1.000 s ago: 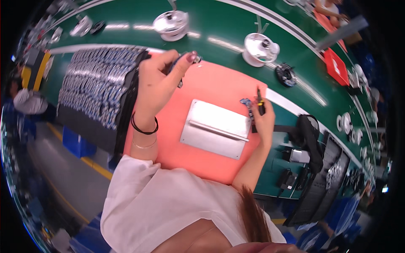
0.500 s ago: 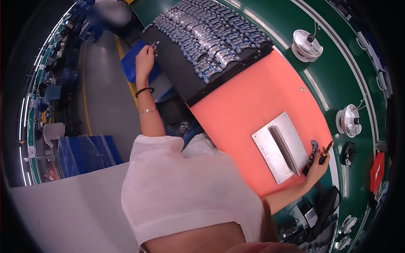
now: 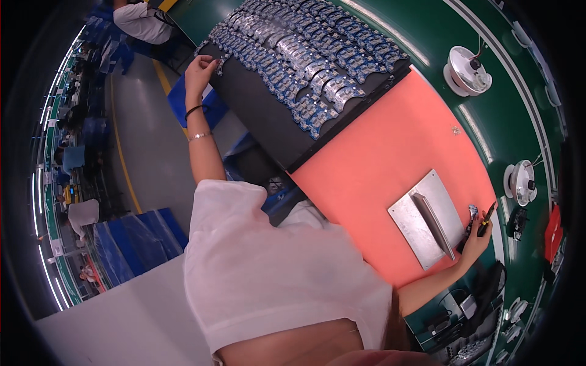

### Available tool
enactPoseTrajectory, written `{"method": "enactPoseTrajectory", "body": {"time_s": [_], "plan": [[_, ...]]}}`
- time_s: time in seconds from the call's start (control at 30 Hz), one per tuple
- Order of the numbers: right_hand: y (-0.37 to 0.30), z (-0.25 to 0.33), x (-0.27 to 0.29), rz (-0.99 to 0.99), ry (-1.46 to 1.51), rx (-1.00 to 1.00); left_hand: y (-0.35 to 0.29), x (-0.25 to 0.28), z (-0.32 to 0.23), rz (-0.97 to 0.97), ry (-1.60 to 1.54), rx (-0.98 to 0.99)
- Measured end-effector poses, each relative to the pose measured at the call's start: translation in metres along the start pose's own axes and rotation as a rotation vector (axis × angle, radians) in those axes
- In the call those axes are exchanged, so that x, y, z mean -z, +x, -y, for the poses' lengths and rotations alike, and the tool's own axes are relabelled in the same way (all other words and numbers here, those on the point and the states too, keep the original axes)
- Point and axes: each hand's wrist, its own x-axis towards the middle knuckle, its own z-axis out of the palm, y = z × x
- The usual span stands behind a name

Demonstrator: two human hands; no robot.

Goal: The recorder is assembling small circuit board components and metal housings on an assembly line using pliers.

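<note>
My left hand point(image 3: 200, 74) reaches to the left edge of a black tray point(image 3: 256, 122), its fingertips pinched at the end of a small blue circuit board point(image 3: 220, 66). Rows of similar circuit boards point(image 3: 293, 91) cover much of that tray. At the right edge of the orange mat point(image 3: 342, 177), my right hand point(image 3: 476, 243) is closed around a small yellow-and-black hand tool point(image 3: 485, 224), which looks like cutters or pliers. Another circuit board point(image 3: 473, 211) stands out by those fingers; whether they grip it is hard to see. Beside this hand lies a metal plate with an upright bar point(image 3: 421, 210).
A green bench with white round fixtures point(image 3: 469, 70) runs along the right. Small bits point(image 3: 456, 130) lie on the mat's far right. A red bin point(image 3: 553, 235) stands beyond. Blue covered stacks point(image 3: 140, 241) and a seated person point(image 3: 143, 23) are to the left.
The whole view has shifted, bringing the seated person into sight. My left hand has moved slightly with the circuit board at the tray's edge. My right hand keeps the tool beside the metal plate.
</note>
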Motion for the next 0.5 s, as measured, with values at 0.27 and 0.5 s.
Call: {"method": "enactPoseTrajectory", "body": {"time_s": [0.27,0.5], "plan": [[0.004,-0.01,0.003,0.03,-0.068,-0.073,-0.039,-0.005,-0.093,-0.094,-0.42,0.132],[0.004,-0.018,0.004,0.043,-0.043,-0.065,-0.038,-0.029,-0.074,-0.136,-0.573,0.01]]}}
